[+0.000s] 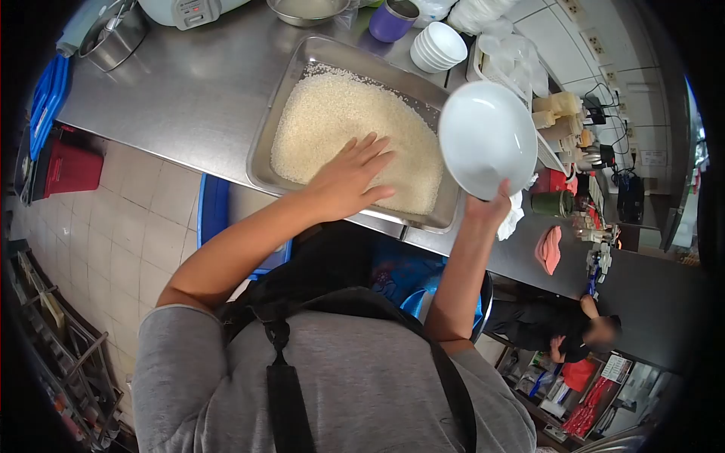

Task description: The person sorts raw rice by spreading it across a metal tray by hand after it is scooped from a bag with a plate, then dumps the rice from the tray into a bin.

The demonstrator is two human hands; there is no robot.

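A deep rectangular metal tray (258,155) sits on the steel counter, holding a broad heap of white rice grains (336,106). My left hand (353,177) lies palm down on the near part of the rice, fingers spread. In my right hand (489,205) is a white bowl (487,132), gripped at its near rim with the thumb on top. The bowl is tilted over the tray's right end, and its visible inside looks bare.
Behind the tray stand a metal bowl (306,11), a purple cup (393,21) and stacked white bowls (438,47). A metal pot (113,38) and a rice cooker (189,10) are at the far left. A pink cloth (548,251) lies right. Another person (566,328) stands at lower right.
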